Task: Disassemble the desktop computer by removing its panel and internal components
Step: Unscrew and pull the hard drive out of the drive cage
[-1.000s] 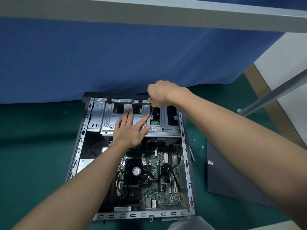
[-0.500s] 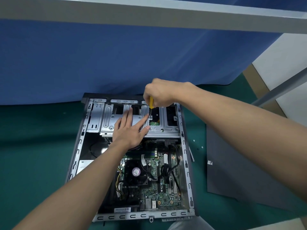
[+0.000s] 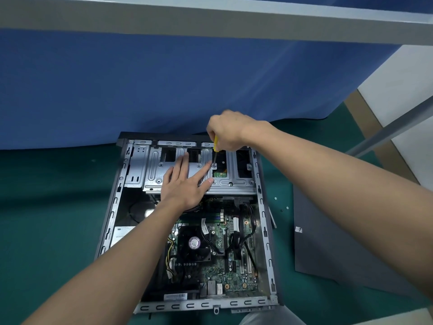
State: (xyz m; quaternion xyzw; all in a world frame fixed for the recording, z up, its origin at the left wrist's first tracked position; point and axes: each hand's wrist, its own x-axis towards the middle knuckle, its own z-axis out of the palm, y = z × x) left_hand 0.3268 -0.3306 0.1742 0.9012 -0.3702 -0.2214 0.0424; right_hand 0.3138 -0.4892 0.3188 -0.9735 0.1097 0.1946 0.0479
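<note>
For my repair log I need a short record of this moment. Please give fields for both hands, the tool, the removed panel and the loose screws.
left hand: rests flat, fingers straight, on the drive cage
right hand: grips the yellow screwdriver from above
tool tip: on a screw of the drive cage
side panel: off, lying on the green mat right of the computer case
loose screws: on the mat between case and panel
motherboard: in the open case, not removed

fan sticker (image 3: 195,242), barcode label (image 3: 175,296), both illegible
</note>
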